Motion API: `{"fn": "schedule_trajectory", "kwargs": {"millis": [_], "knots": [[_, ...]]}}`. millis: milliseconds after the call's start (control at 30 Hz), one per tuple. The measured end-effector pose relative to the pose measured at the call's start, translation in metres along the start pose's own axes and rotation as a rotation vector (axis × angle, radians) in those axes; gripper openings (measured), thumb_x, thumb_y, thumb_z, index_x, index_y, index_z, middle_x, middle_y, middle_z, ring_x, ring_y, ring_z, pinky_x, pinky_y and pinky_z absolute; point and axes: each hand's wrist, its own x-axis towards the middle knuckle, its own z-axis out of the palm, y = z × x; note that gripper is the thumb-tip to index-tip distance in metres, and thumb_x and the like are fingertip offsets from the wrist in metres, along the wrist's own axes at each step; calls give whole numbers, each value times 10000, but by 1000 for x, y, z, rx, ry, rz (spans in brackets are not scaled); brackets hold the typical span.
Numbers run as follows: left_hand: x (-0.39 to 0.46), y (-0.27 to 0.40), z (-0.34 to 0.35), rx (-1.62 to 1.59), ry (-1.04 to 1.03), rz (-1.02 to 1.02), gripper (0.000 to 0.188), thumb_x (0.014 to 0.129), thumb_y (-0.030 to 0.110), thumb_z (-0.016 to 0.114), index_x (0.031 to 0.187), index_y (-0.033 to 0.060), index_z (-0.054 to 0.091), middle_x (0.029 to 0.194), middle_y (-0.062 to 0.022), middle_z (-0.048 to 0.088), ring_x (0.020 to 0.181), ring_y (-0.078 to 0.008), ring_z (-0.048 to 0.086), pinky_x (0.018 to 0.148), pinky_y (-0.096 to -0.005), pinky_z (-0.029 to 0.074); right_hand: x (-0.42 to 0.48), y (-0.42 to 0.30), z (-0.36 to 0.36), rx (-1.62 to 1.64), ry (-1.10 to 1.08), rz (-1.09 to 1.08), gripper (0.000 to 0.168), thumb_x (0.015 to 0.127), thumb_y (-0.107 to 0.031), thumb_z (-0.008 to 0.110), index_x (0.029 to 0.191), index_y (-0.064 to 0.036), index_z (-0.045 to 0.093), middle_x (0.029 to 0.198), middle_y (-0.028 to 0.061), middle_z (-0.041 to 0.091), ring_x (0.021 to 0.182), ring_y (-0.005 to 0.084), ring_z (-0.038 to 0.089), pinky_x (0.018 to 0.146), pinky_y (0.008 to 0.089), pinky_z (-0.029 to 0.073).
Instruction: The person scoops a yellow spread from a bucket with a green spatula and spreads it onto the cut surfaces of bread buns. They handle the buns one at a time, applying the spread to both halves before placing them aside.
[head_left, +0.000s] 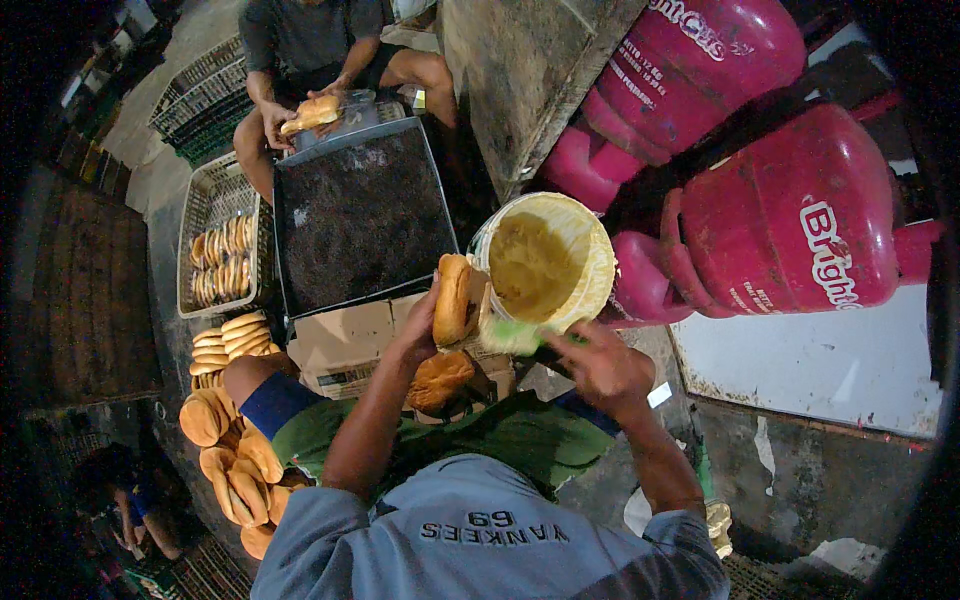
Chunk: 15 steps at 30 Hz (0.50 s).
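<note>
My left hand grips a golden bread bun upright by its side, close to the rim of a white bucket. Inside that tilted bucket lies a yellowish-brown creamy spread. My right hand holds a green spreader, blurred by motion, between the bun and the bucket's lower rim. Pale cream coats its blade. Below the held bun, another browned bun rests by my lap, over a cardboard box.
A dark baking tray stands ahead; behind it a seated person holds a bread. Wrapped breads fill part of a plastic crate at left. Loose buns are piled beside my left leg. Pink gas cylinders stand at right.
</note>
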Motion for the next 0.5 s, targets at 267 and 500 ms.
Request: {"fn": "schedule_trajectory", "kwargs": {"millis": [267, 500], "knots": [[-33, 14, 14, 264, -71, 82, 545, 967, 461, 406, 1297, 28, 422, 1155, -98, 570, 980, -182, 609, 846, -322, 517, 47, 21, 3, 223, -80, 202, 447, 832, -11, 526, 1247, -169, 578, 991, 194, 578, 888, 388, 580, 776, 439, 483], [-34, 16, 2, 195, 32, 33, 562, 966, 472, 397, 1303, 24, 424, 1151, -104, 574, 966, -191, 617, 832, -335, 529, 36, -18, -5, 80, -294, 264, 499, 780, -19, 518, 1249, -182, 579, 1038, 189, 580, 934, 371, 592, 777, 457, 486]]}}
